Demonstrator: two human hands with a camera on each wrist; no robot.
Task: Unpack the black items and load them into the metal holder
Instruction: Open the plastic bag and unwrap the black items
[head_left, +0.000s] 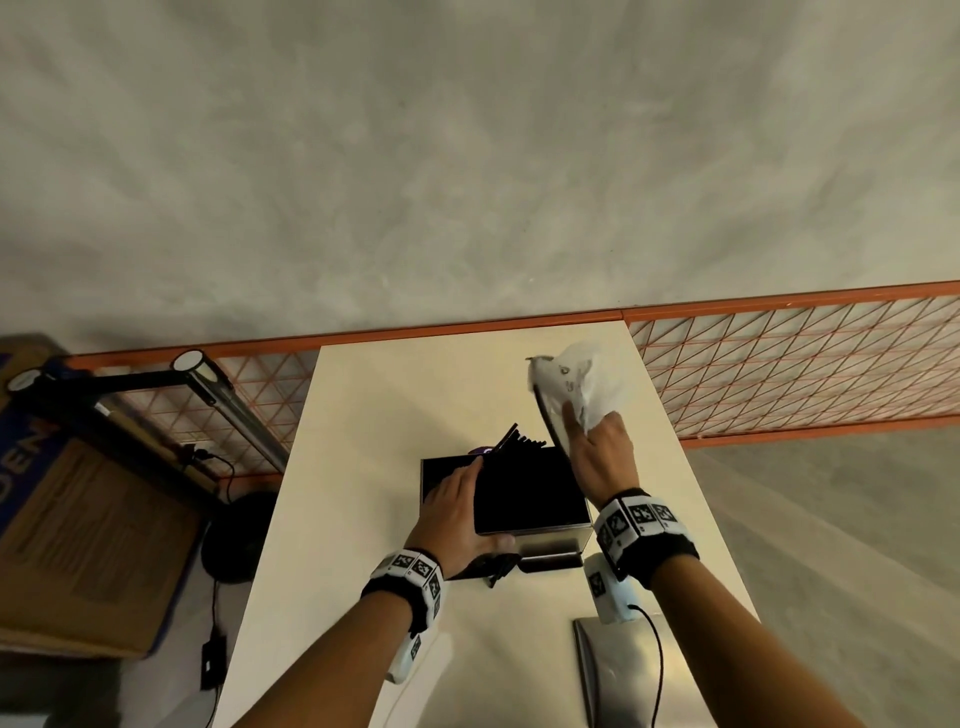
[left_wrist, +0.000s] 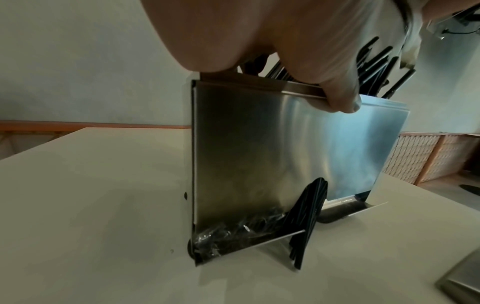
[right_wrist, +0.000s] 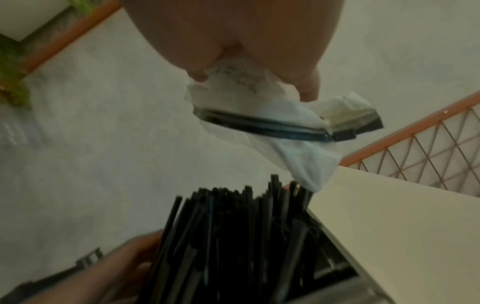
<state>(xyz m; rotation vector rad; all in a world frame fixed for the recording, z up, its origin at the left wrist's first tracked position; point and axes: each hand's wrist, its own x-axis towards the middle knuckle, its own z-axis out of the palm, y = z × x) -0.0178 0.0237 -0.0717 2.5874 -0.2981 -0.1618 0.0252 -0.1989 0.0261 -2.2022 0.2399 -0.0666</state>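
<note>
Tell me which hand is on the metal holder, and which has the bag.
The left hand grips the holder by its top rim, steadying it on the table. The right hand is raised above it, pinching the emptied white bag.

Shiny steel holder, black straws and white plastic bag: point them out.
Shiny steel holder (left_wrist: 259, 144): left wrist view, front wall.
Black straws (right_wrist: 233, 226): right wrist view, bundle's middle.
White plastic bag (head_left: 597, 387): head view, crumpled body.

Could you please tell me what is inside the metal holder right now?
The metal holder holds a bunch of black straws standing upright, tips above its rim. Its steel walls hide most of their length; only some ends show at the bottom opening.
</note>
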